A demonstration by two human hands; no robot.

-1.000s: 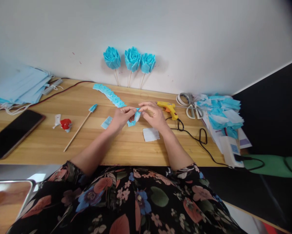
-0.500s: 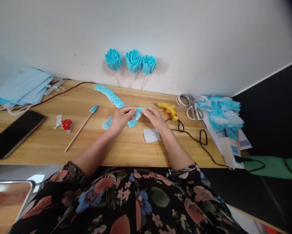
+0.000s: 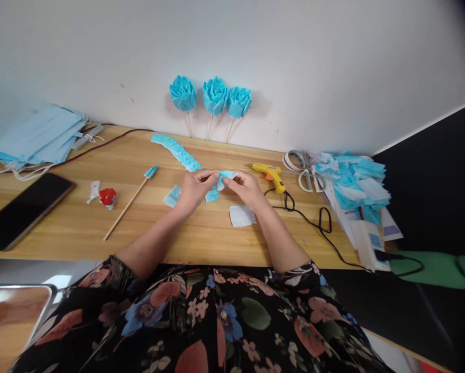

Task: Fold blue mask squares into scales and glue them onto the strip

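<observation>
Between my two hands is a small blue-and-white piece of mask fabric (image 3: pixel 225 179), partly folded. My left hand (image 3: pixel 195 190) pinches its left side, and my right hand (image 3: pixel 247 187) pinches the right side with the thumb on top. Under and behind my hands runs a row of folded blue petals (image 3: pixel 176 151), partly hidden by my left fingers. A blue fabric square (image 3: pixel 172 196) lies beside my left wrist. Close to my right wrist is a whitish fabric square (image 3: pixel 242 216). A wooden stick (image 3: pixel 126 208) with a blue bud (image 3: pixel 150 172) on its end lies to the left.
Three blue fabric flowers (image 3: pixel 216 97) on sticks lean on the wall. At right are a yellow glue gun (image 3: pixel 269 175), scissors (image 3: pixel 310 180), tape (image 3: pixel 293 160), a fabric pile (image 3: pixel 354 181) and a power strip (image 3: pixel 369 244). Leftward are a phone (image 3: pixel 26 210), red-wrapped item (image 3: pixel 107 197) and masks (image 3: pixel 38 137).
My right thumb has shifted left over the fabric piece, and more of its fold shows between my hands. The view has moved slightly; the things on the table stay put.
</observation>
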